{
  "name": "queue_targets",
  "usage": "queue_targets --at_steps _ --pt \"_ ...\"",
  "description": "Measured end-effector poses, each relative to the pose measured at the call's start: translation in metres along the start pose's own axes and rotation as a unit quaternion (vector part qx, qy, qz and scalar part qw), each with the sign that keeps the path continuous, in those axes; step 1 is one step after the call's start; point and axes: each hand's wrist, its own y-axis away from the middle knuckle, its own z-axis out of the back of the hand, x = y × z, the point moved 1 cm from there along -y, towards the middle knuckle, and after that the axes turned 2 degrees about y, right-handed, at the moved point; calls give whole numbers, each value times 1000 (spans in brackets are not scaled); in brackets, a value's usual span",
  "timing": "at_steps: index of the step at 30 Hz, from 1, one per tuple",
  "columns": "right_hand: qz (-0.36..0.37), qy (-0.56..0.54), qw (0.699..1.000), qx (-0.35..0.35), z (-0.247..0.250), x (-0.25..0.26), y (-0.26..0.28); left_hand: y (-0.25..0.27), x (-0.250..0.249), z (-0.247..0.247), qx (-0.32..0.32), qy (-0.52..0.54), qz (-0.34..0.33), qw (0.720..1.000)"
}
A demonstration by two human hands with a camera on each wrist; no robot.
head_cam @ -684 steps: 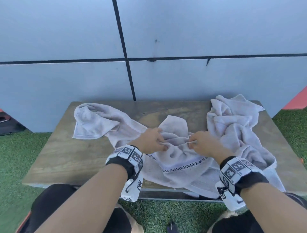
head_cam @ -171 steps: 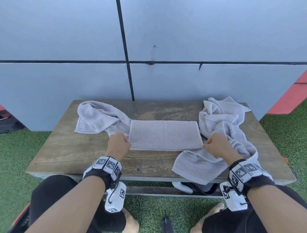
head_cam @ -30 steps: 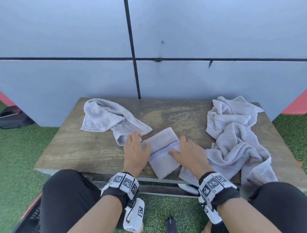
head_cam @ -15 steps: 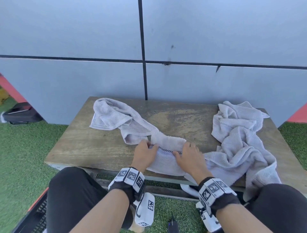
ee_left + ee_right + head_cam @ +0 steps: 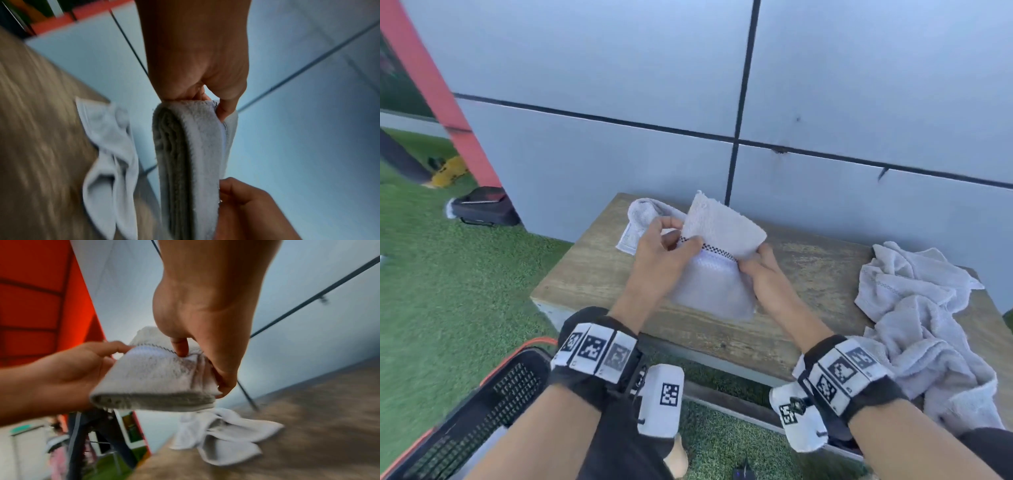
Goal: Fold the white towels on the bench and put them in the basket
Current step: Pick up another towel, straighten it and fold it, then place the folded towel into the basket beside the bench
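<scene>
A folded white towel (image 5: 717, 263) with a dark checkered stripe is held up just above the wooden bench (image 5: 592, 274). My left hand (image 5: 678, 241) pinches its left edge and my right hand (image 5: 751, 265) grips its right edge. The left wrist view shows the towel's layered edge (image 5: 185, 162) under the left hand's thumb. In the right wrist view the towel (image 5: 154, 378) sits between both hands. A black mesh basket (image 5: 482, 407) with an orange rim stands on the grass at lower left.
A crumpled white towel (image 5: 638, 217) lies at the bench's back left corner. A heap of white towels (image 5: 917, 315) covers the bench's right end and hangs over its front. A grey panelled wall (image 5: 619, 68) backs the bench. A dark case (image 5: 482, 209) lies on the grass.
Both hands have lifted the folded towel off the bench's front edge. The head view has swung left, bringing the basket into sight.
</scene>
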Motion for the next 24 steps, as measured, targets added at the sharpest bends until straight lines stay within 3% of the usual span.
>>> queue_targets --at_steps 3,8,11,14,18,21,24 --pt "74 22 996 37 -58 47 -4 17 -15 82 -89 41 -28 995" --pt "190 105 963 160 -201 98 14 72 -9 238 -225 5 -30 974" --pt "198 176 934 241 -288 101 32 110 19 310 -307 1 1 952" --pt "178 224 910 300 -366 71 45 148 67 360 -394 -12 66 917" --pt "135 284 878 361 -443 -5 57 188 161 391 -457 -21 184 870" --pt "62 355 842 401 -471 -73 53 203 231 387 -453 -23 245 857" --pt "-4 428 801 419 -482 -132 40 199 289 369 -393 -51 327 858"
